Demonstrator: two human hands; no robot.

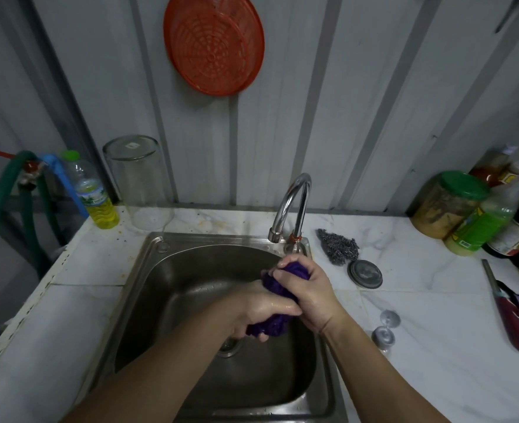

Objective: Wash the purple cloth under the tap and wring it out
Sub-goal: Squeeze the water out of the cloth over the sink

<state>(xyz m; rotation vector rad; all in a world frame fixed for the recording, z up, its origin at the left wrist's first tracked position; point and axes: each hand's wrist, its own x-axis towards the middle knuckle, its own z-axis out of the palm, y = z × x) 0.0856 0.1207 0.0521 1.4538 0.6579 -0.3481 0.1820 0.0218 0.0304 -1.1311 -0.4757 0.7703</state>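
Note:
The purple cloth [271, 325] is bunched into a thick roll over the steel sink [191, 270]. My left hand [256, 306] grips its lower end and my right hand [308, 288] grips its upper end, fingers wrapped tight. Both hands look wet. The chrome tap [291, 206] curves above the sink's back right corner, just behind my right hand. I see no water stream from its spout. Most of the cloth is hidden inside my fists.
A steel scourer [339, 247] and a round metal lid [364, 274] lie right of the sink. Bottles and jars [478, 218] crowd the far right. A knife [508, 312] lies at the right edge. A glass [136, 181] and a yellow bottle [95, 193] stand at the back left.

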